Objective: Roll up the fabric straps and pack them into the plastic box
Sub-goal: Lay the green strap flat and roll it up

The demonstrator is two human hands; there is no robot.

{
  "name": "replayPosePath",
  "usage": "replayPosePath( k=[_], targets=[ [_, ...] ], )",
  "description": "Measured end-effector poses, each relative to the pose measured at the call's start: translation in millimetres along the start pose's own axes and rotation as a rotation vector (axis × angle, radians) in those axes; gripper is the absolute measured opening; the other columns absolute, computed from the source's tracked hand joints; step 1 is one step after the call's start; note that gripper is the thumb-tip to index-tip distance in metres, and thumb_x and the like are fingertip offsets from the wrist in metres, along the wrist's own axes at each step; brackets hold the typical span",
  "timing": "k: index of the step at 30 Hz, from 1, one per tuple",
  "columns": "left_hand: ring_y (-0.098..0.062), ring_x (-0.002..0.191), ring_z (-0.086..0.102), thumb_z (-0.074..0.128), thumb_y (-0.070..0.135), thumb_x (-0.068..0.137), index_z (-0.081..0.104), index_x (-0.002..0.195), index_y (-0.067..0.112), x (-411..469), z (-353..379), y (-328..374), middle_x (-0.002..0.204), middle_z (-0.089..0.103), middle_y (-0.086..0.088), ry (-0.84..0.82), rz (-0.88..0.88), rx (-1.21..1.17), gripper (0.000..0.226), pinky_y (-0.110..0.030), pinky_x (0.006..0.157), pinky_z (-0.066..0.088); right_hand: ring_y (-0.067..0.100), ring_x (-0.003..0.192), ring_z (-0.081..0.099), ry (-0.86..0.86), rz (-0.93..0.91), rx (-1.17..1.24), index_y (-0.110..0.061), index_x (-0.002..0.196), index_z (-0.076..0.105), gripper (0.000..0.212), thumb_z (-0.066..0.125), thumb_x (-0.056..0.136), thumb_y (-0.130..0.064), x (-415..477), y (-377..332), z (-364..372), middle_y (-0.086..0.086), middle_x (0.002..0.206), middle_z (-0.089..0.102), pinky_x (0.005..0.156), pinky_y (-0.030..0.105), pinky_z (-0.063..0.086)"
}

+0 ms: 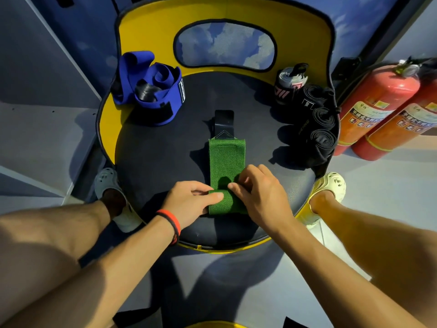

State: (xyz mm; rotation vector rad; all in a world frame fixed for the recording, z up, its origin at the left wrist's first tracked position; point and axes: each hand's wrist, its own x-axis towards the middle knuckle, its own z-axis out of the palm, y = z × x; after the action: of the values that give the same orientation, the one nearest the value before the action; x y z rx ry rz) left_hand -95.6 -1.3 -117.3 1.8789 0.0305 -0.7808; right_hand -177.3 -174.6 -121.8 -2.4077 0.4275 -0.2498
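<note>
Pinching the rolled near end of the green strap [226, 162], the left hand [189, 201] and right hand [261, 192] had fingers curled shut on it near the chair seat's [165, 147] front edge; its woven length lay flat toward a black tab [223, 123] mid-seat.

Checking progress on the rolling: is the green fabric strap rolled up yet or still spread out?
Mostly spread: the green fabric strap lies flat on the dark seat cushion; only its near end is curled under both hands.
</note>
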Motion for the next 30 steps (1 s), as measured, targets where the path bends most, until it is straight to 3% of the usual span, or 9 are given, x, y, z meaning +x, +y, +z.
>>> replayPosePath(
  k=[5,9,12,20,24,27,30],
  targets=[
    [-0.015,0.091,0.073,0.087,0.032,0.077,0.076,0.088,0.013,7.9,-1.3,3.1,0.088,0.076,-0.005,0.024,0.030,0.015,0.025,-0.030,0.073,0.062,0.028,0.070,0.054,0.043,-0.251,-0.257,-0.017,0.084,0.063,0.021,0.056,0.096,-0.033,-2.6,-2.0,-0.9,0.000,0.080,0.055,0.068,0.039,0.043],
    [-0.022,0.078,0.074,0.088,0.055,0.059,0.072,0.071,0.019,19.3,-3.6,4.4,0.073,0.074,-0.005,0.085,0.089,0.092,0.042,-0.039,0.069,0.064,0.027,0.082,0.058,0.021,-0.258,-0.429,-0.020,0.095,0.067,0.022,0.047,0.096,-0.028,-15.3,-9.1,-3.4,-0.001,0.091,0.062,0.079,0.038,0.045],
    [-0.019,0.067,0.072,0.085,0.063,0.059,0.069,0.068,0.021,24.0,-4.6,6.4,0.061,0.069,0.001,0.121,0.134,0.182,0.046,-0.045,0.068,0.064,0.025,0.088,0.060,-0.019,-0.254,-0.472,-0.019,0.097,0.068,0.022,0.049,0.093,-0.031,-21.1,-12.0,-3.3,-0.001,0.099,0.066,0.085,0.036,0.045],
    [-0.022,0.062,0.068,0.085,0.056,0.068,0.068,0.069,0.020,23.4,-4.7,9.4,0.056,0.062,0.002,0.144,0.190,0.258,0.040,-0.048,0.065,0.062,0.024,0.095,0.059,-0.080,-0.244,-0.488,-0.021,0.104,0.070,0.029,0.050,0.090,-0.037,-20.7,-13.7,-7.8,-0.003,0.107,0.066,0.089,0.035,0.044],
    [-0.016,0.059,0.065,0.083,0.054,0.073,0.069,0.073,0.019,23.2,-4.6,13.5,0.060,0.065,0.002,0.151,0.178,0.310,0.038,-0.040,0.067,0.062,0.023,0.099,0.059,-0.089,-0.209,-0.460,-0.020,0.108,0.069,0.035,0.046,0.094,-0.042,-21.0,-17.3,-10.2,-0.003,0.112,0.064,0.089,0.037,0.046],
    [-0.018,0.061,0.068,0.082,0.055,0.074,0.069,0.075,0.018,22.9,-4.3,18.0,0.069,0.071,-0.002,0.143,0.159,0.322,0.040,-0.036,0.065,0.060,0.025,0.102,0.056,-0.117,-0.228,-0.520,-0.018,0.112,0.066,0.046,0.065,0.082,-0.054,-25.0,-19.2,-11.8,0.001,0.114,0.060,0.090,0.039,0.048],
    [-0.018,0.065,0.071,0.081,0.057,0.074,0.070,0.079,0.018,22.4,-5.5,19.3,0.076,0.074,-0.003,0.103,0.133,0.325,0.041,-0.034,0.064,0.063,0.027,0.095,0.056,-0.120,-0.182,-0.513,-0.017,0.106,0.065,0.048,0.081,0.071,-0.046,-21.9,-18.1,-8.7,0.001,0.106,0.058,0.080,0.039,0.048]
  ],
)
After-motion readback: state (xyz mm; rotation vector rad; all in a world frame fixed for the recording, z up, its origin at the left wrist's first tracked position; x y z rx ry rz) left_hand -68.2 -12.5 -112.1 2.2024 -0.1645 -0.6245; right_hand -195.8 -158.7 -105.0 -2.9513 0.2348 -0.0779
